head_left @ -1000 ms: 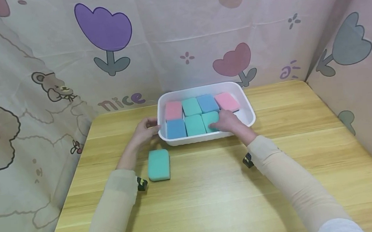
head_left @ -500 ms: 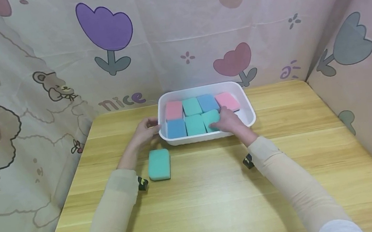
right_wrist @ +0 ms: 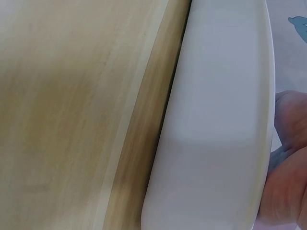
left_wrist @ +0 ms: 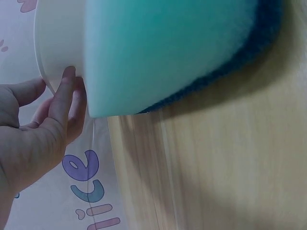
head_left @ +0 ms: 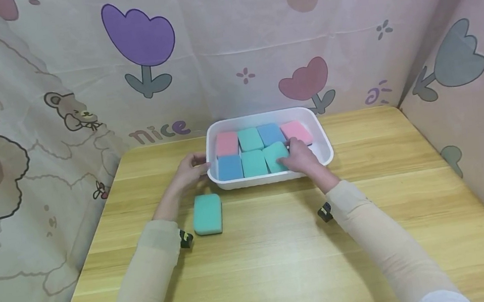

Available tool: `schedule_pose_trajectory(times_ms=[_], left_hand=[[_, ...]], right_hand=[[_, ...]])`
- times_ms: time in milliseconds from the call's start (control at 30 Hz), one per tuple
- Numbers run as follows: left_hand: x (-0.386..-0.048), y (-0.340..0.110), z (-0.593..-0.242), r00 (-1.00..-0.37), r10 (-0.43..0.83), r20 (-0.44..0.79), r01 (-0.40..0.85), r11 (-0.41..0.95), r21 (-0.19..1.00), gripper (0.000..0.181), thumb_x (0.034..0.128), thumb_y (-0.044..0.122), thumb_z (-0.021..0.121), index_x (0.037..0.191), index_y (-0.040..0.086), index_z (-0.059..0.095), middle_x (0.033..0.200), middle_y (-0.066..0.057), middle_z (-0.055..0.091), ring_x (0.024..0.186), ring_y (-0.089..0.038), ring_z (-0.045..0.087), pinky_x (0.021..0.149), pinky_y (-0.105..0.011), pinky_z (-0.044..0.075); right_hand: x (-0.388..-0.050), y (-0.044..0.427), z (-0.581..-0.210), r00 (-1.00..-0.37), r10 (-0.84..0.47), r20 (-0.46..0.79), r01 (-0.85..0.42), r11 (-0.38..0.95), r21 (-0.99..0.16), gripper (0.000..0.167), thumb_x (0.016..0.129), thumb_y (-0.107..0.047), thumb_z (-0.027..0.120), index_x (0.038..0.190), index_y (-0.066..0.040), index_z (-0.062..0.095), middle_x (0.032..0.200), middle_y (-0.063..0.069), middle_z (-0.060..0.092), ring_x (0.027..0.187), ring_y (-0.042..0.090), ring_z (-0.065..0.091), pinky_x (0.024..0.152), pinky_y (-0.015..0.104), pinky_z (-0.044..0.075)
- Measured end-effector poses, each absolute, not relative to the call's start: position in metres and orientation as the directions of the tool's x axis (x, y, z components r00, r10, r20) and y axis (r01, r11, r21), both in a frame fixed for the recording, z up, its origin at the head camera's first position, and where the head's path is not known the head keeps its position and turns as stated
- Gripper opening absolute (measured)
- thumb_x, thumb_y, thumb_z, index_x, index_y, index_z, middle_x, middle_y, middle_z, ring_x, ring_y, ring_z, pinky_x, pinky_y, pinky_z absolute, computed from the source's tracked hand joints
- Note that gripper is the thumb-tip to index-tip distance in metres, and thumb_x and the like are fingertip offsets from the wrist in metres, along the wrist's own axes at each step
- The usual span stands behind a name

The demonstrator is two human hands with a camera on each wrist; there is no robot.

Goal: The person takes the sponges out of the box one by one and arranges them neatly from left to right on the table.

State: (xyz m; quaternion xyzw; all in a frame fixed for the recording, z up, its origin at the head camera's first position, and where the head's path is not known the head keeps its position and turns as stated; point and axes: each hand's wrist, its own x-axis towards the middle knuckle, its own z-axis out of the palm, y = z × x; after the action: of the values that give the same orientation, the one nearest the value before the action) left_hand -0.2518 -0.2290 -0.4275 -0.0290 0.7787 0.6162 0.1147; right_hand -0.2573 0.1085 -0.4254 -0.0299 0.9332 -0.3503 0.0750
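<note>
"Who is working at the bench (head_left: 271,247)?"

"A person in pale sleeves, both arms stretched toward a white tray (head_left: 256,181) at the back, before a cartoon-print curtain (head_left: 228,28)."

"And the left hand (head_left: 189,171)?"

"At the tray's left end, its grip nearly closed, thumb and fingers pinching the rim."

"The right?"

"The right hand (head_left: 302,158) reaches in over the front wall. Its grip is narrow, thumb and bent fingers holding the right side of an askew green sponge (head_left: 274,155); from the right wrist, the fingertips are hidden behind the tray."

"Where does that sponge sit?"

"Inside the tray, last on the right in the front row, turned slightly, a thin wedge parting it from a green neighbour (head_left: 254,163). A blue sponge (head_left: 230,168) fills the left corner; pink, green, blue and pink line the back row."

"Anything outside?"

"A loose green sponge (head_left: 207,214), dark blue underneath, lies on the bench just beside the left wrist, in front of the tray."
</note>
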Motion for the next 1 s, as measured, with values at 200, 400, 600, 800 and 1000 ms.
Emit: schedule_pose_trajectory(times_ms=[200, 400, 600, 800, 1000], left_hand=[[-0.252, -0.229, -0.429, -0.97, 0.099, -0.221, -0.194, 0.231, 0.953, 0.047, 0.1035, 0.003, 0.059, 0.146, -0.007, 0.042, 0.15, -0.027, 0.044, 0.135, -0.043, 0.051, 0.109, -0.045, 0.052], [-0.252, -0.229, -0.429, -0.971, 0.098, -0.218, -0.191, 0.229, 0.955, 0.047, 0.1035, 0.003, 0.059, 0.146, -0.008, 0.042, 0.15, -0.028, 0.044, 0.135, -0.044, 0.051, 0.109, -0.045, 0.052], [-0.252, -0.229, -0.429, -0.972, 0.096, -0.213, -0.187, 0.231, 0.955, 0.047, 0.104, 0.004, 0.059, 0.146, -0.008, 0.042, 0.15, -0.028, 0.044, 0.135, -0.043, 0.051, 0.109, -0.045, 0.052], [-0.252, -0.229, -0.429, -0.972, 0.102, -0.211, -0.184, 0.23, 0.956, 0.046, 0.1038, 0.003, 0.058, 0.146, -0.009, 0.041, 0.149, -0.029, 0.044, 0.135, -0.044, 0.051, 0.109, -0.046, 0.052], [-0.251, -0.229, -0.427, -0.971, 0.101, -0.216, -0.187, 0.238, 0.953, 0.046, 0.1037, 0.003, 0.059, 0.145, -0.008, 0.042, 0.149, -0.028, 0.045, 0.134, -0.044, 0.051, 0.108, -0.046, 0.053]], right_hand=[[-0.257, 0.109, -0.426, -0.991, -0.103, -0.085, -0.015, 0.719, -0.695, 0.063, 0.096, -0.021, 0.071, 0.145, 0.008, 0.044, 0.135, 0.027, 0.056, 0.124, 0.04, 0.056, 0.108, 0.055, 0.048], [-0.256, 0.11, -0.424, -0.995, -0.096, -0.042, -0.037, 0.698, -0.716, 0.06, 0.096, -0.018, 0.07, 0.144, 0.008, 0.046, 0.141, 0.027, 0.054, 0.132, 0.041, 0.052, 0.113, 0.055, 0.044], [-0.254, 0.109, -0.419, -0.997, -0.077, -0.001, -0.05, 0.662, -0.748, 0.061, 0.097, -0.016, 0.069, 0.148, 0.007, 0.043, 0.144, 0.026, 0.052, 0.135, 0.041, 0.05, 0.115, 0.054, 0.043], [-0.25, 0.108, -0.415, -0.997, -0.052, 0.051, -0.072, 0.588, -0.806, 0.061, 0.097, -0.013, 0.069, 0.148, 0.007, 0.042, 0.14, 0.025, 0.053, 0.125, 0.039, 0.056, 0.105, 0.051, 0.052], [-0.248, 0.106, -0.412, -0.995, -0.023, 0.1, -0.097, 0.534, -0.84, 0.058, 0.096, -0.012, 0.07, 0.146, 0.006, 0.045, 0.136, 0.022, 0.055, 0.113, 0.037, 0.061, 0.092, 0.047, 0.058]])
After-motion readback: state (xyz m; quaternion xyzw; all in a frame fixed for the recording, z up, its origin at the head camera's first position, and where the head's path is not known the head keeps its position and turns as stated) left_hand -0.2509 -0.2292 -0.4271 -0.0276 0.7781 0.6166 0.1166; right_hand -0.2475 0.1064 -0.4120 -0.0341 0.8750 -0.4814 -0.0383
